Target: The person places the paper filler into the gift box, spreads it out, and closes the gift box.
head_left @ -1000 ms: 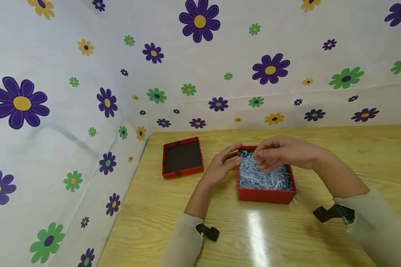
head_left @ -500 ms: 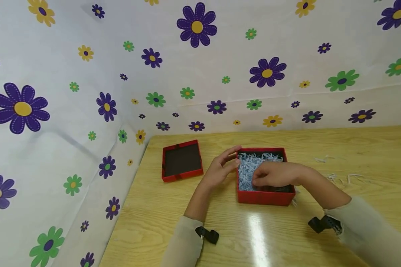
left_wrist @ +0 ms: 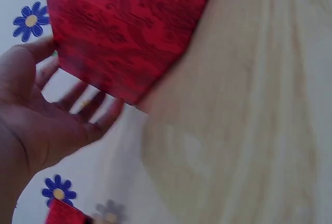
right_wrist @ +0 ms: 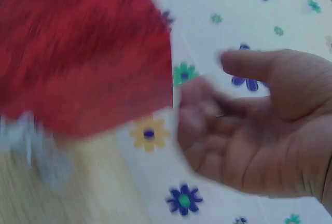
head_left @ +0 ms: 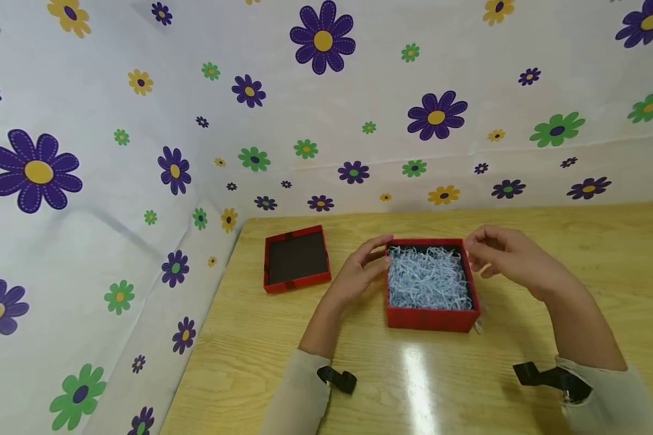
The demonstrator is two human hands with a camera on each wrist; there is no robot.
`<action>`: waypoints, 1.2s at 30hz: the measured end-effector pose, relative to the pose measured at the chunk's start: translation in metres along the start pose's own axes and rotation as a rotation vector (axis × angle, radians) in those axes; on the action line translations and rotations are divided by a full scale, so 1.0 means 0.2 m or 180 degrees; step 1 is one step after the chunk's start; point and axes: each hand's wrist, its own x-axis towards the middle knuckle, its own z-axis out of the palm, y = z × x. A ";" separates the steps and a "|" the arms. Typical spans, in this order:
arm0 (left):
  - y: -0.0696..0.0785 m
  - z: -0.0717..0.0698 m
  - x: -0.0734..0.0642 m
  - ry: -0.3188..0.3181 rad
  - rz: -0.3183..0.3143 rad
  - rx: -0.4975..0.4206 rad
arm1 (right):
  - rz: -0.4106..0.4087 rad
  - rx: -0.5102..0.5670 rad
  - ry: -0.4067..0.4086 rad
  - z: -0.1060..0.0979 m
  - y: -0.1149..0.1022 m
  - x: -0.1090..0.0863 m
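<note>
A red box [head_left: 433, 319] without its lid stands on the wooden table, filled with light blue shredded paper [head_left: 427, 278]. My left hand [head_left: 355, 272] rests against the box's left side, its fingers spread loosely along the wall. In the left wrist view, the fingertips touch the red patterned side [left_wrist: 124, 27]. Beside the box's upper right edge hovers my right hand [head_left: 503, 257], fingers loosely bent, with nothing seen between them. Thumb and fingers stand apart in the blurred right wrist view, near the red wall [right_wrist: 88, 53].
The box lid [head_left: 297, 258], red with a dark inside, lies upturned to the left of the box. A few loose paper strands [head_left: 478, 326] lie by the box's front right corner. A flower-printed sheet [head_left: 354, 109] borders the table at the back and left.
My right hand moved from above the box down into the shredded paper, then out to the right edge. The paper now spreads more evenly across the box. My left hand stayed in place.
</note>
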 end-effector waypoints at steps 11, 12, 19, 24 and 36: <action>0.17 0.06 -0.04 0.0069 -0.0695 0.0411 | 0.0505 -0.0170 -0.0280 0.00 0.08 -0.01; 0.16 0.07 -0.04 0.0054 -0.0633 0.0443 | 0.0482 -0.0206 -0.0176 0.00 0.08 -0.01; 0.18 -0.03 -0.06 0.0256 -0.0513 0.0787 | 0.0406 -0.0800 0.0428 0.01 0.10 0.02; 0.24 -0.37 -0.17 0.1239 -0.0500 0.1326 | 0.0026 -0.1357 0.1200 0.11 -0.06 -0.02; 0.04 -0.89 -0.46 0.1674 -0.1489 0.0251 | -0.0794 0.0402 -0.0252 0.97 -0.17 0.33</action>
